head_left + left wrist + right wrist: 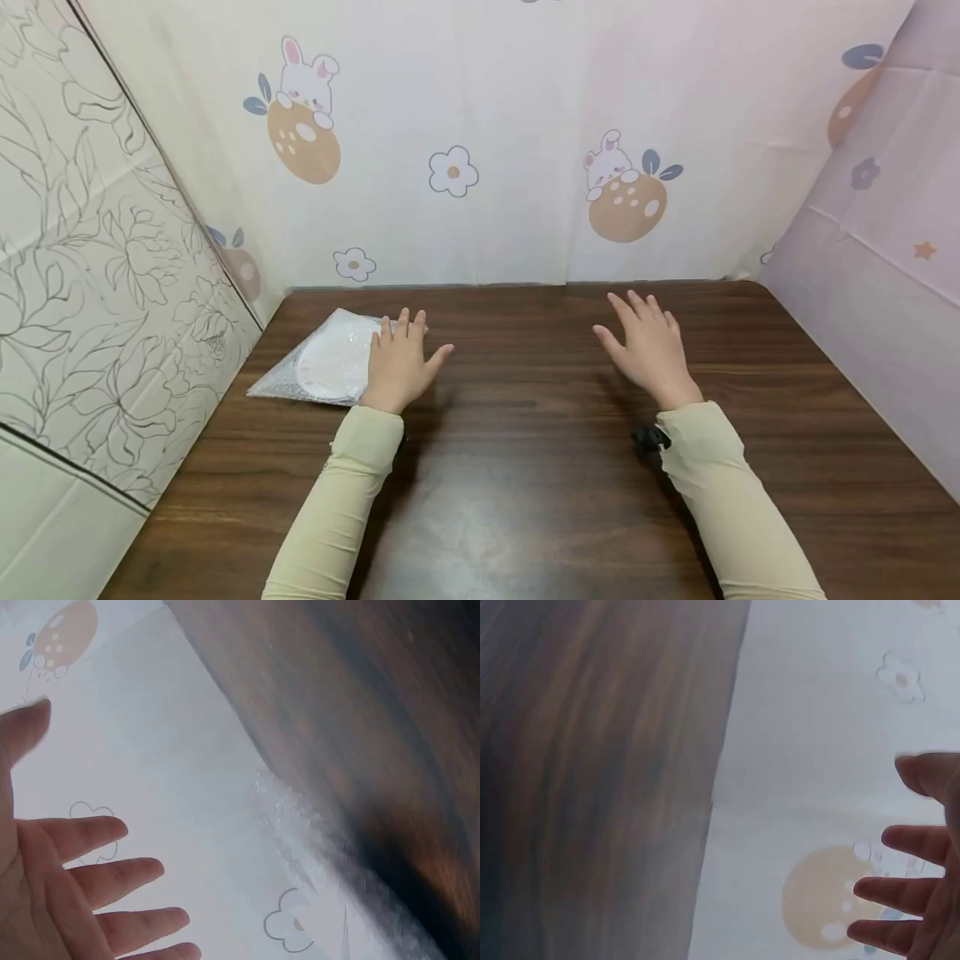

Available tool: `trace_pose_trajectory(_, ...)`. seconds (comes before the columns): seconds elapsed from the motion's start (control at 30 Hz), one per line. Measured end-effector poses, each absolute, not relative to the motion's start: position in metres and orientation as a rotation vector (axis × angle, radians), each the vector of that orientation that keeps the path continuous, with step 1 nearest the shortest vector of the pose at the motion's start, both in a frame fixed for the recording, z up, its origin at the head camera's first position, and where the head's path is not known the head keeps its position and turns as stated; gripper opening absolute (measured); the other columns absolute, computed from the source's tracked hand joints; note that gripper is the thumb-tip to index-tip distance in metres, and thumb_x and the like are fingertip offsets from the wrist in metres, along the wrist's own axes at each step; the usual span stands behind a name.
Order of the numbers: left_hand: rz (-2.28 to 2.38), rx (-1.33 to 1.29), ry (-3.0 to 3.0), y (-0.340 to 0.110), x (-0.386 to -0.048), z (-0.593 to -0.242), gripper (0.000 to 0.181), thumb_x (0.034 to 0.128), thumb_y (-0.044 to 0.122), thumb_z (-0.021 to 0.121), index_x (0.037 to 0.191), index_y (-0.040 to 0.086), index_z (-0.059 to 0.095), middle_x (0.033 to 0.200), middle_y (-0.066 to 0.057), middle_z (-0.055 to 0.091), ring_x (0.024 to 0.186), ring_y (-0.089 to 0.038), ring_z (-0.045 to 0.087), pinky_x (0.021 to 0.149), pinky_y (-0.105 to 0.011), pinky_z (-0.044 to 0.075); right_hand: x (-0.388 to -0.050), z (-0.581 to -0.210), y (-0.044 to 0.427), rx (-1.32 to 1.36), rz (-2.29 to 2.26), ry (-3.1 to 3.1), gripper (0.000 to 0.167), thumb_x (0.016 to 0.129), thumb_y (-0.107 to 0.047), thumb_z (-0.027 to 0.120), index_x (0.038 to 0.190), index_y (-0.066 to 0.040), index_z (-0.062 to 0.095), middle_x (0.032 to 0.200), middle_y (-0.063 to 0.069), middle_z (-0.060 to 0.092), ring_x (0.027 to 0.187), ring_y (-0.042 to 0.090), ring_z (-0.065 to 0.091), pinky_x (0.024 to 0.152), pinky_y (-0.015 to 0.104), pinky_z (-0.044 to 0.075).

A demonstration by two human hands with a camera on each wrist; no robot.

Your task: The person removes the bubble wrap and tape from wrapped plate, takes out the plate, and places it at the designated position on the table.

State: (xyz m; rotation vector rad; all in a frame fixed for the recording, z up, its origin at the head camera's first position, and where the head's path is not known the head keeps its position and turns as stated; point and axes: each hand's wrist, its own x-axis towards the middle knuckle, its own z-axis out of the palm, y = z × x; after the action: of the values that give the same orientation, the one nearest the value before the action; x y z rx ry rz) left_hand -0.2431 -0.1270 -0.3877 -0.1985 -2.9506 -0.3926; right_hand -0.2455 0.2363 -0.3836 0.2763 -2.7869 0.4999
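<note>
A round white object (330, 362) lies inside a clear bubble-wrap bag (277, 385) at the table's back left. My left hand (399, 362) hovers over the right side of that bag, fingers spread, and hides part of it. In the left wrist view the bag's crinkled edge (300, 825) shows beyond the fingers, apart from them. My right hand (648, 346) is held above the right half of the table with its fingers straight and spread. Nothing is in either hand.
The dark wooden table (517, 467) ends at a wall covering (517, 108) printed with rabbits and flowers. A panel with flower line drawings (120, 250) bounds the left side, and a pale lilac covering (885, 275) bounds the right. A black wrist strap (650, 439) shows by the right cuff.
</note>
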Motion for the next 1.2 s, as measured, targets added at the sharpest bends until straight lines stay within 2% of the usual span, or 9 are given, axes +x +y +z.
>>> trace_pose_trajectory(0.13,-0.440,-0.230,-2.881,-0.136,-0.243,-0.383,0.071,0.0985,0.053,0.048,0.149,0.003,0.039,0.153,-0.023,0.038,0.141,-0.048,0.033,0.116,-0.057,0.030,-0.251,-0.375,0.223,0.317,0.671,-2.716,0.055,0.102,-0.038,0.049,0.147,-0.007,0.044,0.149,0.026,0.042,0.136,0.048,0.038,0.108,0.066,0.031)
trace_pose_trajectory(0.33,-0.565,-0.215,-2.821,-0.154,-0.243,-0.378,0.061,0.0984,0.044,0.052,0.142,0.001,0.049,0.146,-0.022,0.049,0.136,-0.040,0.045,0.112,-0.052,0.038,-0.260,-0.365,0.201,0.337,0.918,-2.692,0.053,0.103,-0.037,0.048,0.148,-0.011,0.043,0.150,0.020,0.043,0.137,0.041,0.040,0.108,0.061,0.035)
trace_pose_trajectory(0.57,-0.694,-0.199,-2.875,-0.187,-0.241,-0.375,0.062,0.1005,0.042,0.049,0.147,0.002,0.042,0.150,-0.021,0.044,0.140,-0.037,0.040,0.115,-0.052,0.034,-0.271,-0.359,0.164,0.415,1.101,-2.654,0.053,0.102,-0.032,0.051,0.148,-0.009,0.042,0.150,0.019,0.043,0.135,0.038,0.044,0.107,0.056,0.040)
trace_pose_trajectory(0.8,-0.789,-0.156,-2.946,-0.223,-0.237,-0.378,0.066,0.1021,0.042,0.046,0.151,-0.001,0.033,0.154,-0.024,0.035,0.143,-0.042,0.032,0.116,-0.057,0.029,-0.275,-0.364,0.121,0.508,1.282,-2.691,0.054,0.102,-0.032,0.052,0.151,-0.014,0.037,0.154,0.014,0.038,0.135,0.034,0.044,0.109,0.049,0.042)
trace_pose_trajectory(1.0,-0.801,-0.185,-2.954,-0.252,-0.240,-0.385,0.069,0.1029,0.041,0.044,0.151,-0.005,0.027,0.156,-0.029,0.027,0.145,-0.046,0.025,0.117,-0.059,0.023,-0.277,-0.373,0.088,0.546,1.390,-2.725,0.056,0.102,-0.035,0.051,0.153,-0.021,0.033,0.156,0.011,0.034,0.137,0.033,0.043,0.110,0.048,0.042)
trace_pose_trajectory(1.2,-0.847,-0.142,-2.975,-0.272,-0.241,-0.392,0.071,0.1033,0.042,0.043,0.153,-0.004,0.022,0.158,-0.031,0.019,0.145,-0.049,0.020,0.116,-0.063,0.021,-0.281,-0.385,0.061,0.556,1.476,-2.744,0.057,0.101,-0.037,0.051,0.153,-0.022,0.033,0.157,0.011,0.032,0.139,0.034,0.042,0.109,0.052,0.042)
